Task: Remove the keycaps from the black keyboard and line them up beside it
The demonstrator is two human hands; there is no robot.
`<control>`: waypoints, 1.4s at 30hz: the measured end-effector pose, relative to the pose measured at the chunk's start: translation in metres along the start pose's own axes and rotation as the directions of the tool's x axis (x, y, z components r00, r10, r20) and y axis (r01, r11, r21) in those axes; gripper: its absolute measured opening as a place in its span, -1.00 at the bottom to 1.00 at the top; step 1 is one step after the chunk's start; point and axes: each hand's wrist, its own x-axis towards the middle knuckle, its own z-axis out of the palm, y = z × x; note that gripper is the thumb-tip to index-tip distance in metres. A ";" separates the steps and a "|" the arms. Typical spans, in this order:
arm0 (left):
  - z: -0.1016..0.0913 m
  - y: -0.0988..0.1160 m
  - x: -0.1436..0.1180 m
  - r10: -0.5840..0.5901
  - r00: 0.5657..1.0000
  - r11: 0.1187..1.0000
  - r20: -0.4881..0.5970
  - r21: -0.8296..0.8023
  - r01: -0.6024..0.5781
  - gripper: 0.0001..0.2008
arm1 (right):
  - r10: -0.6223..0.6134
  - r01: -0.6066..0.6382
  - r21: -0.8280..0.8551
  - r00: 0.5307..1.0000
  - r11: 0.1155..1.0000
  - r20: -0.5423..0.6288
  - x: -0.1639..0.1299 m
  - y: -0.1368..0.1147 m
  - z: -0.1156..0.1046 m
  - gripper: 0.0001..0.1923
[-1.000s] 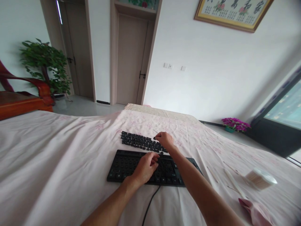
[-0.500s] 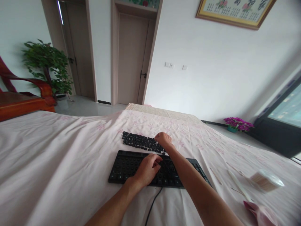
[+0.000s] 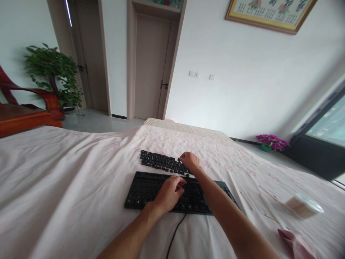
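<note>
- The left hand (image 3: pixel 169 193) rests on the black keyboard base (image 3: pixel 151 189), which lies on the pink sheet (image 3: pixel 67 180) in front of the person. Its fingers are curled and close together, and they press on the bare key sockets near the middle.
- The right hand (image 3: pixel 190 160) is further away, at the right end of the loose keycaps (image 3: pixel 160 162), which are set in rows just behind the base. Its fingertips are bunched together as in a pinch, but I cannot tell if a keycap is between them.
- Compared with one second ago, the thin stick that stood out above the right hand is almost hidden now, and the hand sits a little lower on the rows. The left hand has hardly moved.
- I judge that the right hand is picking among the keycaps, while the left one steadies the base.
- To the right lie thin sticks (image 3: pixel 265 205), a round container (image 3: pixel 304 206) on its side and a pink cloth (image 3: pixel 295 244).
</note>
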 end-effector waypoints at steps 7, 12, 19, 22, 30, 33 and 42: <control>-0.001 0.002 0.000 -0.007 1.000 1.000 0.013 0.011 0.007 -0.71 | -0.003 0.003 0.001 1.000 1.000 0.012 0.005 -0.007 0.005 -0.78; -0.002 0.001 0.000 -0.008 1.000 1.000 0.011 0.013 0.008 -0.70 | 0.006 -0.006 0.006 0.999 1.000 0.032 0.008 -0.008 0.007 -0.77; -0.002 0.001 -0.001 -0.010 1.000 1.000 0.012 0.026 0.010 -0.72 | -0.003 0.002 0.039 1.000 0.999 0.026 0.001 -0.006 -0.003 -0.73; -0.002 0.001 -0.001 0.000 1.000 0.999 0.010 0.044 0.000 -0.73 | -0.049 0.048 0.082 0.999 0.995 0.006 -0.007 -0.007 -0.016 -0.57; 0.001 -0.003 -0.002 0.033 0.999 0.994 0.018 0.102 -0.034 -0.73 | -0.289 0.298 0.146 0.954 0.943 -0.078 -0.066 0.015 -0.062 -0.53; 0.003 -0.003 -0.003 0.046 0.999 0.987 0.026 0.150 -0.050 -0.74 | -0.312 0.331 0.220 0.943 0.918 -0.115 -0.091 0.034 -0.068 -0.59; 0.010 0.013 -0.008 0.087 0.992 0.935 0.088 0.337 -0.112 -0.75 | -0.196 0.065 0.733 0.976 0.677 0.095 -0.124 0.060 -0.057 -0.70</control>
